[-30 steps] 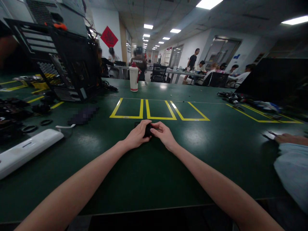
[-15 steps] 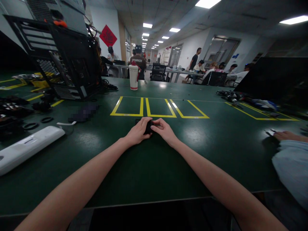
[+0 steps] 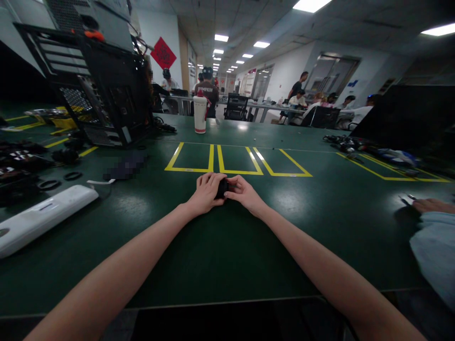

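A small black object (image 3: 222,188) sits between my two hands on the green table (image 3: 231,255); its kind is not clear because my fingers cover most of it. My left hand (image 3: 208,193) is wrapped over its left side, fingers bent across the top and thumb along the near side. From the right, my right hand (image 3: 244,194) grips its edge between thumb and fingers. Just beyond my hands, yellow tape outlines (image 3: 240,172) mark the tabletop.
At left lie a long white device (image 3: 46,215), black rings (image 3: 73,176) and an open black computer case (image 3: 103,94). A white cup (image 3: 200,113) stands at the back. On the right, another person's hand (image 3: 432,205) rests near a small tool. Cables (image 3: 343,141) lie behind it.
The fingers of my left hand have closed further around the black object, covering the part that showed at its far left. The whole view has shifted slightly.
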`<state>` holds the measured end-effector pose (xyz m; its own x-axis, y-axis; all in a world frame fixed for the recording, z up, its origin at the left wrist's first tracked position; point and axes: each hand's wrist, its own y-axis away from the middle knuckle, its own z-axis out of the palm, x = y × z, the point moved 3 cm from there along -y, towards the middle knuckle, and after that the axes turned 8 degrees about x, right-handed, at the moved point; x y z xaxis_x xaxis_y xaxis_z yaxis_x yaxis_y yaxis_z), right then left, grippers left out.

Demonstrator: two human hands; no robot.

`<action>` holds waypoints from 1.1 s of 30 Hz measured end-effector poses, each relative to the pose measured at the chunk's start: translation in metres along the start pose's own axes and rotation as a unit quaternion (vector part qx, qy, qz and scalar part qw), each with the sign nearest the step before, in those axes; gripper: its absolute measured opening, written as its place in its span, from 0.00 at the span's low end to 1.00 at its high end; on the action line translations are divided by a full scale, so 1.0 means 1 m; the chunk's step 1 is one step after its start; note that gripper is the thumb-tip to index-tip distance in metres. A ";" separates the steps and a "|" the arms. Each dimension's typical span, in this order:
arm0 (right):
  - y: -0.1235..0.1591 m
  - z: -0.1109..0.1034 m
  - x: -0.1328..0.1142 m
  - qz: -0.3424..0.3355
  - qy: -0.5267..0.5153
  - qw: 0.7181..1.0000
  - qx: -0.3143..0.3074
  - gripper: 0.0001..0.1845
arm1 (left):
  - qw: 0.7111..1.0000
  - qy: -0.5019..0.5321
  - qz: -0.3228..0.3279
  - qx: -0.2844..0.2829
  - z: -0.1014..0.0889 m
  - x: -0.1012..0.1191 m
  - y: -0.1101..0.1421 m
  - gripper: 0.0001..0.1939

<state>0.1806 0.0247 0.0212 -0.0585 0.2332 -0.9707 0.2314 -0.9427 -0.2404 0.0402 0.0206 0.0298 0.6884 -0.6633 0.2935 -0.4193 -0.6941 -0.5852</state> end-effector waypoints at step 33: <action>-0.002 -0.002 0.005 0.029 0.027 0.999 0.017 0.17 | 0.999 0.004 0.039 0.014 0.004 -0.006 0.000 0.30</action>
<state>0.1816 0.0284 0.0164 0.0061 0.1896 -0.9818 0.2001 -0.9622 -0.1846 0.0387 0.0253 0.0246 0.6494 -0.7171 0.2531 -0.4538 -0.6325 -0.6276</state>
